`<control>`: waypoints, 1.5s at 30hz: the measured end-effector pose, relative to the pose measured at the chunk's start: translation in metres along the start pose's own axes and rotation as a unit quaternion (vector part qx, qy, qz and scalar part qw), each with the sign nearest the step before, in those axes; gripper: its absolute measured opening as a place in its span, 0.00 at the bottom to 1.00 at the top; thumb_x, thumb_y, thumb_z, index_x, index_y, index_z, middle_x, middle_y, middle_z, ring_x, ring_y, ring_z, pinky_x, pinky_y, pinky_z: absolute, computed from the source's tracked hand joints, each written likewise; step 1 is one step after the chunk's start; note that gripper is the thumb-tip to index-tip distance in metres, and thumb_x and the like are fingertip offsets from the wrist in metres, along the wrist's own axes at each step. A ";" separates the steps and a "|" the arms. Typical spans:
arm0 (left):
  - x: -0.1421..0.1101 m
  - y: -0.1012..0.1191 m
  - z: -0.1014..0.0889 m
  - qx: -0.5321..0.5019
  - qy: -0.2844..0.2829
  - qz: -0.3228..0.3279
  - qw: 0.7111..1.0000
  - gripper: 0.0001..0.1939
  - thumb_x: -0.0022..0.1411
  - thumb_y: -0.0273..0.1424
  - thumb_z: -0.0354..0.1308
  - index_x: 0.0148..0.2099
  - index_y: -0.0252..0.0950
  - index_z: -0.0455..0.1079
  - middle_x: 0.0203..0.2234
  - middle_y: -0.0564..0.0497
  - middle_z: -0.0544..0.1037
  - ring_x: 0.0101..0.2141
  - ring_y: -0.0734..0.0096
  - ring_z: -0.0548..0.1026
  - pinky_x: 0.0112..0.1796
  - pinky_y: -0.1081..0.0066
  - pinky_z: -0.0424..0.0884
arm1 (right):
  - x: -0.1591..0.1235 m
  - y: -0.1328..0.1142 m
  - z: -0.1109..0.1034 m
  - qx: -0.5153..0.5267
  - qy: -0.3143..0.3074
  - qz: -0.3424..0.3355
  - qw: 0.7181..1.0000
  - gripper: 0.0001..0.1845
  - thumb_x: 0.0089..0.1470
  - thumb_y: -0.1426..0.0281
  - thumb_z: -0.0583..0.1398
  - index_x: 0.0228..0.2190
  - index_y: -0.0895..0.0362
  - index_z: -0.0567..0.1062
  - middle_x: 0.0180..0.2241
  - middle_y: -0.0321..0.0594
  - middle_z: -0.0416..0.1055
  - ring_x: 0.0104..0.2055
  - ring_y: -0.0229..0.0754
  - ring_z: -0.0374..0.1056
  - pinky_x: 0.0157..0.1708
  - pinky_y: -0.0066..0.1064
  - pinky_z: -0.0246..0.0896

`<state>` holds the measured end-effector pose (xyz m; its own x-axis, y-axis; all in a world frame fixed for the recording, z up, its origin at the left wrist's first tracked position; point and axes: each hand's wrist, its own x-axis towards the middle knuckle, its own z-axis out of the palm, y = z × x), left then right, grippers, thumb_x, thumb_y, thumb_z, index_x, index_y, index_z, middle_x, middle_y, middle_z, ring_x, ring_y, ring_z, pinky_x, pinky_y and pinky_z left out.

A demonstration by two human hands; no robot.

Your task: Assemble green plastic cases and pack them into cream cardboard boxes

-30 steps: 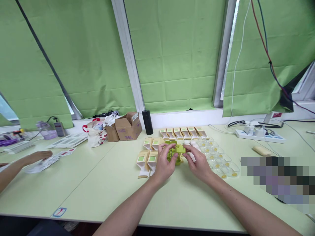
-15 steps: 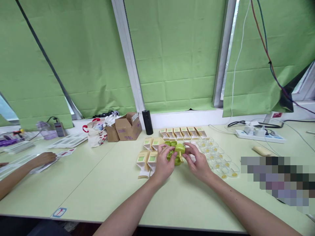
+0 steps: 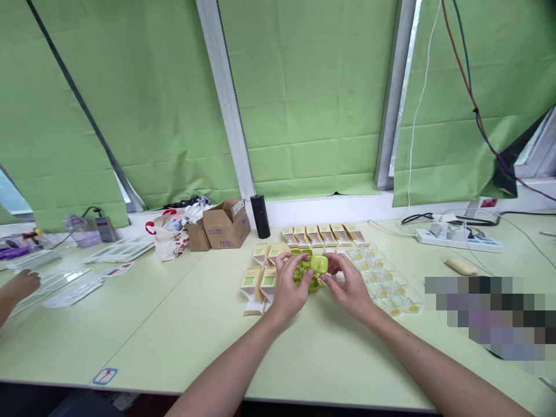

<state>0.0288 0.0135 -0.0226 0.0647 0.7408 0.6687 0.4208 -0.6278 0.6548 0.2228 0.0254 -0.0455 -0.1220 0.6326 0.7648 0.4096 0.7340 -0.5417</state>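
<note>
My left hand (image 3: 294, 286) grips a small yellow-green plastic case (image 3: 319, 264) by its left side, thumb and fingers closed. From the other side my right hand (image 3: 350, 288) pinches the same case with curled fingers. Its broad face is turned towards me. Beneath and behind it, partly hidden by my left hand, several similar green cases (image 3: 313, 284) lie in a group. Opened card boxes (image 3: 249, 282) with green windows stand left of my hands. To the right are clear plastic covers (image 3: 384, 292) with yellow spots.
A row of card boxes (image 3: 318, 236) lies at the back. Behind them stand a black cylinder (image 3: 260, 216) and a cardboard carton (image 3: 226, 225). A power strip (image 3: 460, 240) with cables is back right. At far left a co-worker's hand (image 3: 26, 284) is over white trays.
The green case has been turned between my fingers, showing different faces, while my hands stay in nearly the same place. The co-worker's hand has moved back to the left.
</note>
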 end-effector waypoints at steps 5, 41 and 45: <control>-0.001 0.000 0.000 -0.022 -0.018 0.005 1.000 0.24 0.65 0.31 0.67 0.63 0.45 0.74 0.54 0.43 0.77 0.62 0.48 0.64 0.63 0.45 0.66 | 0.003 0.000 0.001 0.055 0.004 0.024 0.998 0.17 0.64 0.64 0.63 0.53 0.51 0.74 0.50 0.46 0.76 0.45 0.49 0.75 0.43 0.43 0.77; 0.009 -0.019 0.001 -0.245 -0.033 -0.150 0.957 0.29 0.55 0.32 0.74 0.58 0.39 0.73 0.51 0.42 0.81 0.51 0.56 0.80 0.51 0.57 0.77 | 0.025 0.007 -0.044 -0.237 -0.014 0.018 0.971 0.09 0.62 0.74 0.58 0.35 0.52 0.79 0.36 0.42 0.81 0.42 0.53 0.73 0.39 0.41 0.65; 0.011 -0.017 0.001 -0.244 -0.005 -0.154 0.957 0.30 0.52 0.34 0.77 0.56 0.38 0.73 0.49 0.42 0.83 0.49 0.55 0.82 0.50 0.58 0.77 | 0.030 0.011 -0.055 -0.335 -0.101 0.029 0.936 0.09 0.55 0.77 0.62 0.30 0.51 0.79 0.29 0.40 0.80 0.39 0.52 0.72 0.39 0.41 0.60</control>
<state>0.0235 0.0329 -0.0270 0.0159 0.9097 0.4149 -0.0507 -0.4137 0.9090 0.2734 0.0389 -0.0099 -0.2228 0.7495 0.6233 0.8881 0.4197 -0.1873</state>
